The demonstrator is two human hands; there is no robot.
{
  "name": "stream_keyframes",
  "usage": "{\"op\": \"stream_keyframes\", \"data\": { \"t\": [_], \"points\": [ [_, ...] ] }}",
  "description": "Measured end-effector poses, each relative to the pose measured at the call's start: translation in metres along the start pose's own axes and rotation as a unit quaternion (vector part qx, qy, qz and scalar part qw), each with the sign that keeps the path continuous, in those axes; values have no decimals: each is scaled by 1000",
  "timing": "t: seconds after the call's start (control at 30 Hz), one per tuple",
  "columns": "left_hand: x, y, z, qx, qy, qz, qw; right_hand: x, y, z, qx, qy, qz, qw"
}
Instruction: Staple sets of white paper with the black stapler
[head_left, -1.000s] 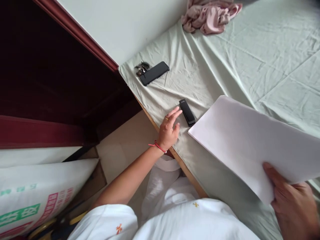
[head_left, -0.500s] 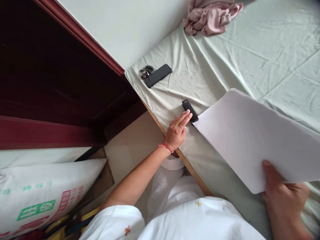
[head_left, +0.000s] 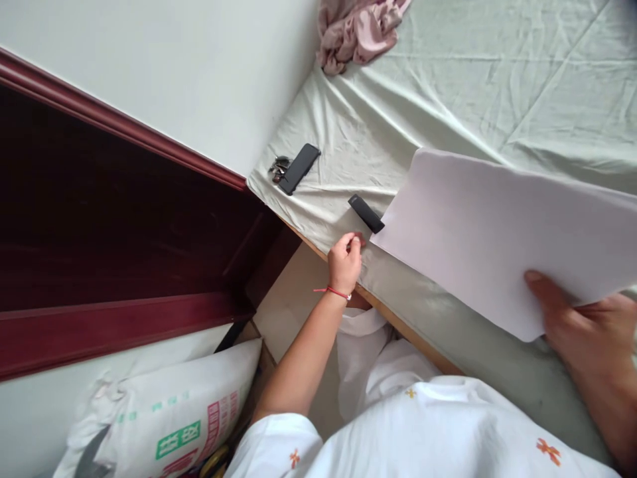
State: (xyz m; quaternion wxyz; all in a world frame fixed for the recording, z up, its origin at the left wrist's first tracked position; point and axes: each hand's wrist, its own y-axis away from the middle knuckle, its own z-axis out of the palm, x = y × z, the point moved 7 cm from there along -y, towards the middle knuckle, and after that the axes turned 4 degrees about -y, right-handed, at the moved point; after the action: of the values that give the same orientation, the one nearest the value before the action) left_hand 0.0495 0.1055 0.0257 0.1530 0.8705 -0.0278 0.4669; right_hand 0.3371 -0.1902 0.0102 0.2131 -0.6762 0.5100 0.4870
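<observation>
Several white sheets of paper (head_left: pixel 478 226) slant over the bed in a stack. My right hand (head_left: pixel 587 322) grips their near edge, thumb on top and fingers underneath. At the stack's left corner lies a small black stapler (head_left: pixel 366 214), its end against the paper's corner. Just below the stapler, apart from it, is my left hand (head_left: pixel 345 261), at the bed's edge. Its fingers are curled together and nothing shows in them. A red string bracelet circles that wrist.
On the pale green bed sheet (head_left: pixel 462 99) lie a black phone (head_left: pixel 300 168), a bunch of keys (head_left: pixel 279 168) and a crumpled pink cloth (head_left: pixel 361 33). Left of the bed stand dark red furniture (head_left: pixel 114 199) and a printed white sack (head_left: pixel 174 405).
My left hand has come off the stapler, drawn back slightly and curled its fingers. My right hand still holds the paper. The camera view has turned.
</observation>
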Motion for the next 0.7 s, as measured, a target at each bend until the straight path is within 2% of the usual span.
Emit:
{"op": "stream_keyframes", "data": {
  "t": [0.1, 0.23, 0.57, 0.7],
  "points": [
    [13, -1, 10, -53, 56, -53, 996, 0, -1, 1, -1, 19, 4, 1000],
    [24, -2, 15, -83, 72, -103, 989, 0, -1, 3, -2, 21, 30, 999],
    [19, -8, 24, -97, 112, -126, 981, -8, 0, 4, 0, 32, 29, 999],
    [18, -10, 26, -112, 136, -115, 978, -15, 0, 4, -1, 30, 30, 999]
  ]
}}
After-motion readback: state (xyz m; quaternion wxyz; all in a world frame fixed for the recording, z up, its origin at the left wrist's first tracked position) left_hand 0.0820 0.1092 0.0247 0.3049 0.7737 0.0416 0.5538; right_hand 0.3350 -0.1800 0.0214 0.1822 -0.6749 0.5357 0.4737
